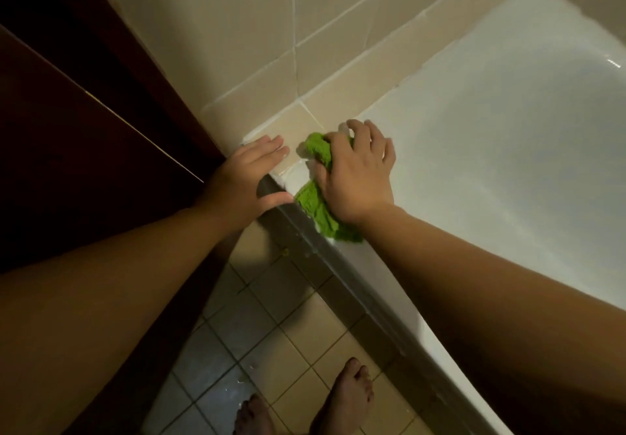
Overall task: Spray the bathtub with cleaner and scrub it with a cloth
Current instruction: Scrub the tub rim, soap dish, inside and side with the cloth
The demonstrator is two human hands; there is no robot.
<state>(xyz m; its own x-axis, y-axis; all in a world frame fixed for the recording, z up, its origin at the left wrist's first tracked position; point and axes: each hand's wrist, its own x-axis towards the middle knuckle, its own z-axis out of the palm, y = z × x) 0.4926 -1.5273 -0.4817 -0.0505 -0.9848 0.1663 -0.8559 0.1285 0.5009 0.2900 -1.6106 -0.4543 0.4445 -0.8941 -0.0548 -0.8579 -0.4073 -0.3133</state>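
A white bathtub [491, 150] fills the right side of the view. My right hand [355, 177] grips a bunched green cloth [321, 213] and holds it down on the tub's near corner rim. The cloth sticks out above and below the hand. My left hand [249, 177] lies flat with straight fingers on the beige tiled ledge at the tub's corner, just left of the cloth. No spray bottle is in view.
Beige wall tiles [237, 28] rise behind the ledge. A dark wooden door or panel [84, 113] stands at the left. Below lies a tiled floor [271, 350] with my bare feet [345, 397] close to the tub's metal-edged side.
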